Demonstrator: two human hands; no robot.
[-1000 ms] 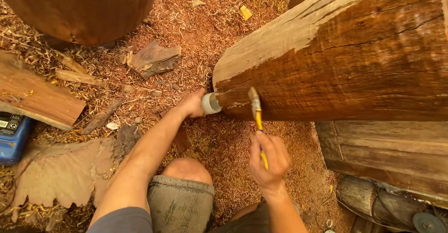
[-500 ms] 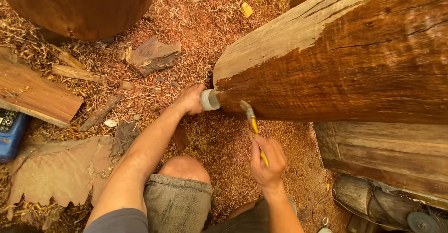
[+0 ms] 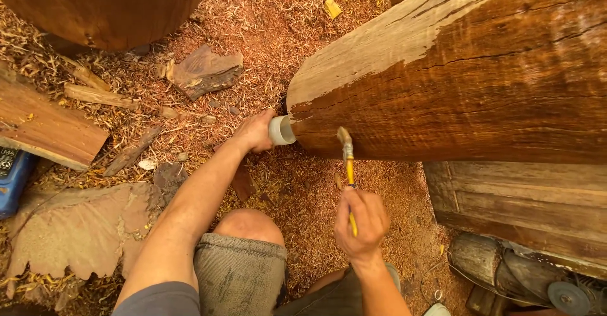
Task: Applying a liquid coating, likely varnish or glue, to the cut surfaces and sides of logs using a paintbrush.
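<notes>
A big log (image 3: 468, 82) lies across the right, its lower side dark and glossy, its upper left part pale and bare. My right hand (image 3: 361, 222) grips a yellow-handled paintbrush (image 3: 348, 158), bristles touching the log's underside near its left end. My left hand (image 3: 256, 131) holds a small white cup (image 3: 281, 130) against the log's end, just left of the brush. My bare knee (image 3: 246, 224) and grey shorts show below.
Sawdust and wood chips cover the ground. A bark slab (image 3: 205, 72) lies at centre top, a plank (image 3: 44, 126) at left, a blue object (image 3: 12, 177) at the left edge. A round dark log (image 3: 107, 6) stands top left. Timber (image 3: 525, 202) and machinery (image 3: 537, 278) sit lower right.
The brush has swept down the log's face to its underside near the end. My left hand and the cup have stayed put.
</notes>
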